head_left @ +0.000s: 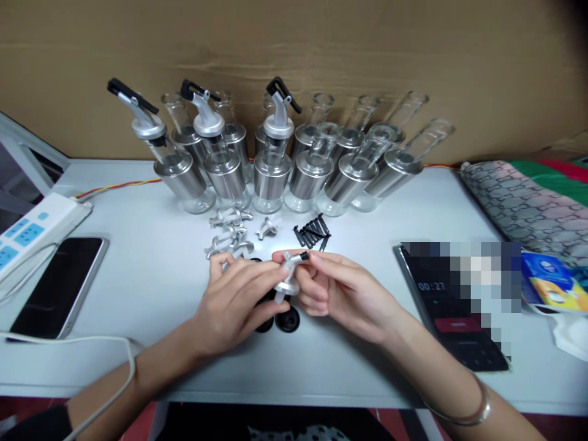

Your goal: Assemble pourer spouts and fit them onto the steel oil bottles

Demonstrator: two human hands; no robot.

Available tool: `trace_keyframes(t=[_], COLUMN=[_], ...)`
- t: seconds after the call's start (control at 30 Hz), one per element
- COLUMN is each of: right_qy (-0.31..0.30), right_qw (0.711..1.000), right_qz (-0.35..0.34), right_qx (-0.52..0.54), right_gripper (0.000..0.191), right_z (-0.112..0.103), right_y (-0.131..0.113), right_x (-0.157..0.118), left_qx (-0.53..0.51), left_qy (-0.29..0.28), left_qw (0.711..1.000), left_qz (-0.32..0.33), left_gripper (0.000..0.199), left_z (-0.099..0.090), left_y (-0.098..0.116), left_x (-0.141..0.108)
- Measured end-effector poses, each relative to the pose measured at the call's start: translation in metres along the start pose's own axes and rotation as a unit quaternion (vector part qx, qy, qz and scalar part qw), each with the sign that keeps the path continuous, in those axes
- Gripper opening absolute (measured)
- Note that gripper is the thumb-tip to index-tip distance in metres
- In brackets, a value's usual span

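Note:
My left hand [229,300] pinches a silver bottle pourer [288,284] by its disc-shaped base. A small black piece [304,256] sits at the spout's tip, with the fingers of my right hand [349,288] closed around it. Under the hands lie black round stoppers [288,320], partly hidden. Just beyond, several loose silver pourers [229,217] lie in a group, some covered by my left fingers. To their right is a small pile of black levers [312,231].
Several glass bottles [272,177] with steel sleeves stand in rows at the back; three carry pourers with black levers. A power strip [39,223] and a phone [57,288] with a cable lie left. On the right are another phone [441,318], a tissue pack [551,282] and patterned cloth [514,208].

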State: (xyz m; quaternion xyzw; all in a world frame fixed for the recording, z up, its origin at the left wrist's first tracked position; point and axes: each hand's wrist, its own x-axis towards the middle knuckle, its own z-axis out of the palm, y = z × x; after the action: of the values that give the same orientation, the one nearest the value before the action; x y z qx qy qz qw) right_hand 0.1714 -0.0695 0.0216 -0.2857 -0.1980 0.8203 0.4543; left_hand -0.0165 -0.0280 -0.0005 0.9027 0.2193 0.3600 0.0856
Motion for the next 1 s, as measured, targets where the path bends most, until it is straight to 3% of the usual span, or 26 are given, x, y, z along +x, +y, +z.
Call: trace_keyframes(t=[0.3, 0.57, 0.8, 0.9, 1.0], right_qy=[0.008, 0.029, 0.028, 0.064, 0.152], right_qw=[0.999, 0.999, 0.995, 0.989, 0.969], right_qz=[-0.03, -0.013, -0.063, -0.095, -0.163], right_qx=[-0.023, 0.008, -0.073, -0.094, -0.109], right_gripper=[0.024, 0.023, 0.028, 0.029, 0.029], right_z=[-0.004, -0.002, -0.002, -0.003, -0.005], right_y=[-0.001, 0.002, 0.0, -0.006, -0.012], right_x=[-0.001, 0.001, 0.0, -0.001, 0.0], left_qx=[-0.011, -0.014, -0.021, -0.024, 0.036], left_qy=[-0.006, -0.014, 0.023, 0.013, -0.055], left_qw=[1.0, 1.0, 1.0, 1.0, 0.997], left_qz=[0.007, 0.016, -0.005, -0.008, -0.044], left_gripper=[0.021, 0.025, 0.056, 0.071, 0.055], left_z=[0.001, 0.003, 0.007, 0.002, -0.006], left_y=[0.0, -0.001, -0.006, -0.009, -0.011], left_x=[0.0, 0.0, -0.002, 0.0, 0.005])
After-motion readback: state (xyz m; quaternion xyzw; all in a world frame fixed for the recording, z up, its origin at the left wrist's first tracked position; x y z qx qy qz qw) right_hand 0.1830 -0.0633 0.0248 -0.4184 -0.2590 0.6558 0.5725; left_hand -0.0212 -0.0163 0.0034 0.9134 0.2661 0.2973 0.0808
